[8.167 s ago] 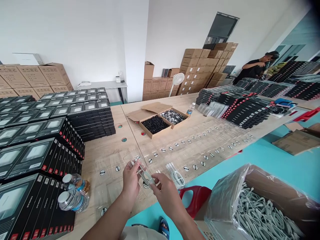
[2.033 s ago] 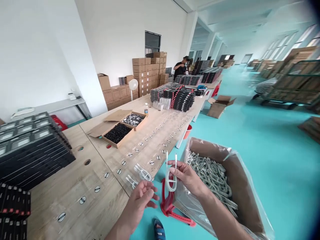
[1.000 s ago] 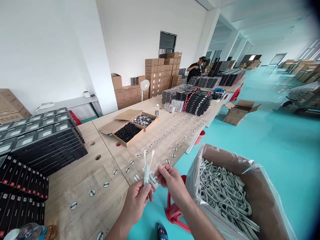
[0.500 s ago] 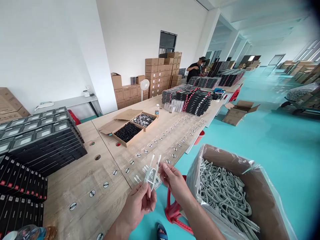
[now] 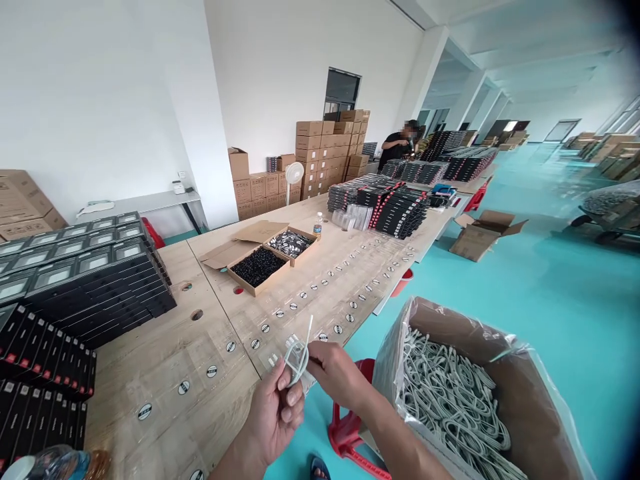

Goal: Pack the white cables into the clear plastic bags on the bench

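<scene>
A white coiled cable (image 5: 304, 360) is held just above the front edge of the table, one end sticking up. My left hand (image 5: 277, 407) pinches the coil between thumb and curled fingers. My right hand (image 5: 336, 373) is closed against the coil's right side, its fingertips partly hidden behind the cable. Right behind the held one, more white cable ends (image 5: 273, 361) lie on the table, mostly covered by my hands. To the right of my forearm stands a plastic-lined carton (image 5: 389, 360) heaped with bundled cables (image 5: 450, 393).
The wooden table (image 5: 210, 340) bears clear film with round labels, two trays of small black parts (image 5: 257, 267) and silvery parts (image 5: 290, 242), and a bottle (image 5: 317, 225). Black boxes (image 5: 100, 287) are stacked left. A red stool (image 5: 345, 427) stands below; a co-worker (image 5: 395, 147) is far back.
My right hand has moved from the upright cable ends down and in against the coil, and its fingers now go behind it. The view has shifted slightly.
</scene>
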Demonstrator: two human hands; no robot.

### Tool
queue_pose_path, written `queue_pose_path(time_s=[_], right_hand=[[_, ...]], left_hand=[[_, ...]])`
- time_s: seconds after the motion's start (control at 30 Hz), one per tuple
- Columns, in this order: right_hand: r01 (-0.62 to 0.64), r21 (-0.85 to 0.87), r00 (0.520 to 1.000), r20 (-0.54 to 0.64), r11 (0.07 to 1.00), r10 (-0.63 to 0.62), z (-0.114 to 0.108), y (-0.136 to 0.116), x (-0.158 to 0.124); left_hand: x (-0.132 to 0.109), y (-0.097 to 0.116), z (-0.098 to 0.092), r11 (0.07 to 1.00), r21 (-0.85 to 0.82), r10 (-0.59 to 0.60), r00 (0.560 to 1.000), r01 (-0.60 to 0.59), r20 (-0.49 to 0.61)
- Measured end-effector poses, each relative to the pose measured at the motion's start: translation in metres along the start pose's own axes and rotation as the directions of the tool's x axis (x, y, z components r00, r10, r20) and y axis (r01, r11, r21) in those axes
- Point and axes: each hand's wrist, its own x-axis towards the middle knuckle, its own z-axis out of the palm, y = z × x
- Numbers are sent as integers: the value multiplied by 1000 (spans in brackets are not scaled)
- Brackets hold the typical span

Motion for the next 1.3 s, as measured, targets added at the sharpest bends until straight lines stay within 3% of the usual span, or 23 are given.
queue_pose_path(time_s=[0.13, 0.23, 0.33, 0.43, 0.5, 0.63, 0.7, 0.77, 0.8, 0.87, 0.93, 1.0, 1.03, 1.07, 1.1, 1.17, 1.2, 1.23, 1.3], right_hand=[[-33, -9, 994, -108, 999, 32, 15, 5, -1], [-101, -9, 960, -262, 995, 95, 25, 10, -1], [-26, -224, 923, -380, 974, -63, 32, 11, 2], [89, -434, 911, -329, 896, -249, 36, 5, 8], [169, -466, 890, -306, 868, -338, 38, 0, 12], [301, -347, 864, -294, 888, -408, 44, -9, 19], [235, -178, 880, -379, 955, -287, 50, -9, 23], [100, 99, 901, -432, 990, -48, 61, -8, 25], [20, 264, 926, -368, 964, 82, 70, -7, 25], [-187, 548, 965, -54, 815, 258, 92, -4, 24], [-385, 687, 921, 240, 616, 307, 117, 2, 23], [-450, 733, 888, 304, 511, 346, 144, 12, 25], [-455, 711, 885, 297, 536, 358, 158, 18, 27], [-458, 630, 888, 297, 627, 351, 172, 23, 30], [-450, 488, 890, 313, 748, 332, 186, 29, 32], [-367, 127, 875, 383, 922, 295, 215, 37, 33], [-308, -20, 866, 408, 951, 289, 230, 39, 31], [-260, -119, 862, 419, 958, 286, 244, 39, 29], [-216, -217, 858, 422, 952, 292, 270, 37, 21]], left_hand=[[4, 5, -3, 998, -67, -2, 997, -3, -72], [5, 8, -3, 999, -42, 16, 988, -23, -152], [5, 8, -3, 999, 46, 34, 972, -24, -233], [7, 3, -8, 987, 158, 69, 957, -25, -282], [8, -1, -17, 970, 238, 120, 946, -47, -302], [7, -7, -39, 942, 320, 202, 931, -100, -304], [3, -9, -46, 949, 260, 249, 930, -178, -271], [-4, -9, -49, 947, 173, 307, 924, -272, -229], [-7, -9, -49, 942, 142, 328, 921, -303, -211], [-15, -7, -53, 937, 128, 345, 921, -326, -179], [-27, -4, -64, 942, 142, 327, 928, -304, -176], [-44, -2, -87, 950, 142, 306, 919, -278, -247], [-56, -1, -102, 951, 147, 306, 895, -272, -323], [-69, -2, -119, 949, 161, 314, 850, -270, -423], [-84, -4, -138, 941, 206, 338, 773, -268, -537], [-113, -8, -176, 921, 341, 387, 560, -190, -732], [-126, -11, -193, 914, 378, 403, 463, -151, -789], [-137, -13, -208, 909, 401, 410, 397, -110, -821], [-151, -14, -228, 893, 443, 440, 347, -76, -828]])
